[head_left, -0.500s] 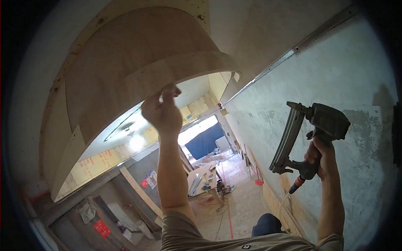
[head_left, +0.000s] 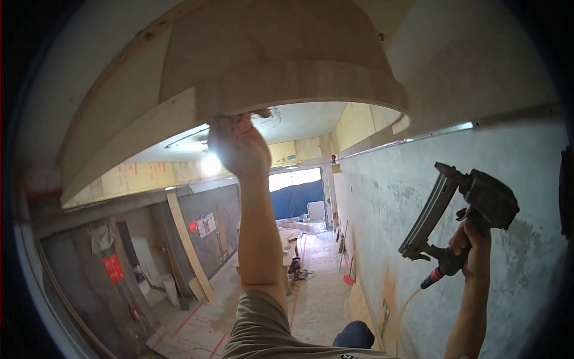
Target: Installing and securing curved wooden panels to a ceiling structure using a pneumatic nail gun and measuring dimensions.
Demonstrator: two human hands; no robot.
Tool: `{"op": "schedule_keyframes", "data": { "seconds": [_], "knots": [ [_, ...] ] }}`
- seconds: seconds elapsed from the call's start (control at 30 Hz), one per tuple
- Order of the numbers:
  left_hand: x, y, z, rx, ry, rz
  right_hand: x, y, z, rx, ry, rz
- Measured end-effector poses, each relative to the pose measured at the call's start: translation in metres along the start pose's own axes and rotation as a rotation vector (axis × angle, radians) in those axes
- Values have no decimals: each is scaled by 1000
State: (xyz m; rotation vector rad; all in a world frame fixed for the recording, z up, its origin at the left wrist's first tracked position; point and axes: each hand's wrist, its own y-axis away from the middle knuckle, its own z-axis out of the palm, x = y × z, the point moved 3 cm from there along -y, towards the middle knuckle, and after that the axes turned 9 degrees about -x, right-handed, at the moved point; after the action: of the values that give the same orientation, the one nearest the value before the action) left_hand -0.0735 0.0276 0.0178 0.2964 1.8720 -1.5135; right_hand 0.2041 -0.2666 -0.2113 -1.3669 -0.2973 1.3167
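Overhead is a curved plywood panel (head_left: 269,36) with a plywood strip (head_left: 311,84) bent along its lower rim. My left hand (head_left: 242,146) is raised to this strip, its fingers closed around the bottom edge; some fingertips are hidden. Out to the right, in front of the grey wall, my right hand (head_left: 470,242) grips the handle of a dark nail gun (head_left: 490,194). The gun's long magazine slants down to the left, away from the plywood. A pale air hose (head_left: 409,301) hangs from the fitting under its handle.
A plastered wall (head_left: 382,203) runs along my right, with a metal strip near its top. Down the room are a work table (head_left: 286,244), tools and cables on the floor, and a blue sheet (head_left: 290,202). A board (head_left: 186,239) leans at the left. A lamp (head_left: 210,163) glows beyond.
My view has levelled, so the curved plywood appears shifted to the right. My left hand stays at the lower edge, now nearer the strip's visible end. My right hand still holds the nail gun.
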Motion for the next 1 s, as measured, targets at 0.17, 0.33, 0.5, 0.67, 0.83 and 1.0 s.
{"op": "schedule_keyframes", "data": {
  "seconds": [0.17, 0.33, 0.5, 0.67, 0.83, 1.0],
  "knots": [
    [3, 0, -16, -39, 109, -34, -64, -25, 49, -28, 216, -127],
    [-2, 5, -21, -17, 78, -52, -149, -50, 96, -147, 755, -310],
    [-3, 6, -27, -21, 12, -64, -195, -49, 170, -154, 794, -407],
    [6, -4, -16, -100, -7, -25, -227, -61, 225, -299, 1009, -353],
    [24, -8, 0, -41, -30, -72, -238, -55, 286, -331, 1292, -401],
    [29, -17, 10, 242, -115, -295, -237, -43, 324, -382, 1382, -438]
  ]
}}
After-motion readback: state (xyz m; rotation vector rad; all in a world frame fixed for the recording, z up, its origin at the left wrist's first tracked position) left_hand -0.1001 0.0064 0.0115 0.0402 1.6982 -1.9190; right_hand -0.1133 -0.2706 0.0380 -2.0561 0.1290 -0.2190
